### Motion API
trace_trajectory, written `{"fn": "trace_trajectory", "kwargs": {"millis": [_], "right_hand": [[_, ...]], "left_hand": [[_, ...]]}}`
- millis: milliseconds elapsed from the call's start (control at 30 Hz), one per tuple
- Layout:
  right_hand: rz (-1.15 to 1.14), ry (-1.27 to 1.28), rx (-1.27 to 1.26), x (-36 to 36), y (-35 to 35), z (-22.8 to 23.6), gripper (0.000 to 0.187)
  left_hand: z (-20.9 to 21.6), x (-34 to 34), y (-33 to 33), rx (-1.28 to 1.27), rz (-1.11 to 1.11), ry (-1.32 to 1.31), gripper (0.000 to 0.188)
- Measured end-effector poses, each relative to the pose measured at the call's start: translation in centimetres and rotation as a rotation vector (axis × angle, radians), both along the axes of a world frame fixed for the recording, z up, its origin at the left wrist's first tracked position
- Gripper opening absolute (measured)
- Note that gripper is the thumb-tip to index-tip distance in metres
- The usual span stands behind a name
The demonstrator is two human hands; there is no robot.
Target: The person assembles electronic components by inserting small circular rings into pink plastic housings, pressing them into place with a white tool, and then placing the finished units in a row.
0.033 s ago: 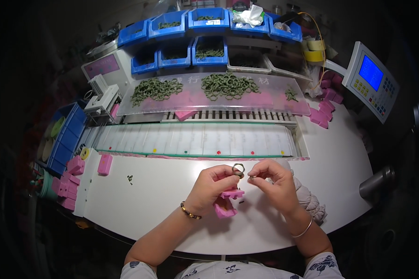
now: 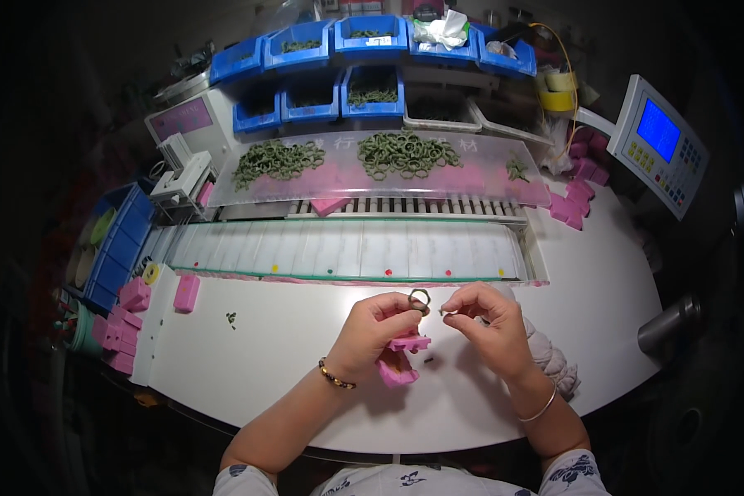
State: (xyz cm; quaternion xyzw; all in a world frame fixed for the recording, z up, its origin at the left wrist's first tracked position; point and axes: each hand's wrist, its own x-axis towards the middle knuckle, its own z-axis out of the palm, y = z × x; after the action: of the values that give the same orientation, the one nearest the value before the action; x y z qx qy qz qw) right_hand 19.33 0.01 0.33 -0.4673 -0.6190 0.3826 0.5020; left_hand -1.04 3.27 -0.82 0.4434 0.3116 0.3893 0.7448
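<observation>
My left hand (image 2: 374, 329) pinches a dark green ring (image 2: 419, 300) upright between thumb and fingertips. Under that same hand hangs a pink block-like mould (image 2: 398, 372), its two parts spread apart, held by fingers partly hidden behind it. Just to the right, my right hand (image 2: 492, 326) is closed in a pinch on a tiny greenish piece (image 2: 443, 312), too small to make out well. A narrow gap separates it from the ring. On the white table (image 2: 289, 388) beside the mould lies a small dark bit (image 2: 428, 360).
Piles of green rings (image 2: 405, 153) cover a translucent shelf (image 2: 339, 192) behind a long white panel (image 2: 339, 248). Blue bins (image 2: 370, 37) stand above. Pink moulds (image 2: 120, 335) sit left, with green scraps (image 2: 231, 320) nearby. Grey cloth (image 2: 554, 360) lies by my right wrist; a control screen (image 2: 660, 136) stands right.
My left hand, with the ring and the pink mould, has shifted slightly left. The right hand has barely moved, and its tiny piece shows a little more clearly.
</observation>
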Motion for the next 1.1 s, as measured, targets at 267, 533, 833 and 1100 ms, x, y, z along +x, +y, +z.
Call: {"fn": "trace_trajectory", "kwargs": {"millis": [267,533,833,1100], "right_hand": [[0.076,-0.301,0.043,1.0,-0.6,1.3,0.016],[0.075,-0.216,0.098,-0.1,-0.5,1.2,0.012],[-0.165,-0.198,0.284,-0.2,-0.8,1.6,0.018],[-0.086,-0.51,0.666,-1.2,-0.7,0.1,0.027]], "left_hand": [[1.8,-3.9,4.6,-0.007,-0.396,0.453,0.01],[17.9,-4.9,18.4,0.254,0.159,-0.153,0.02],[6.5,4.0,9.6,0.06,-0.023,0.071,0.035],[0.3,4.2,1.5,-0.322,0.059,-0.235,0.035]]}}
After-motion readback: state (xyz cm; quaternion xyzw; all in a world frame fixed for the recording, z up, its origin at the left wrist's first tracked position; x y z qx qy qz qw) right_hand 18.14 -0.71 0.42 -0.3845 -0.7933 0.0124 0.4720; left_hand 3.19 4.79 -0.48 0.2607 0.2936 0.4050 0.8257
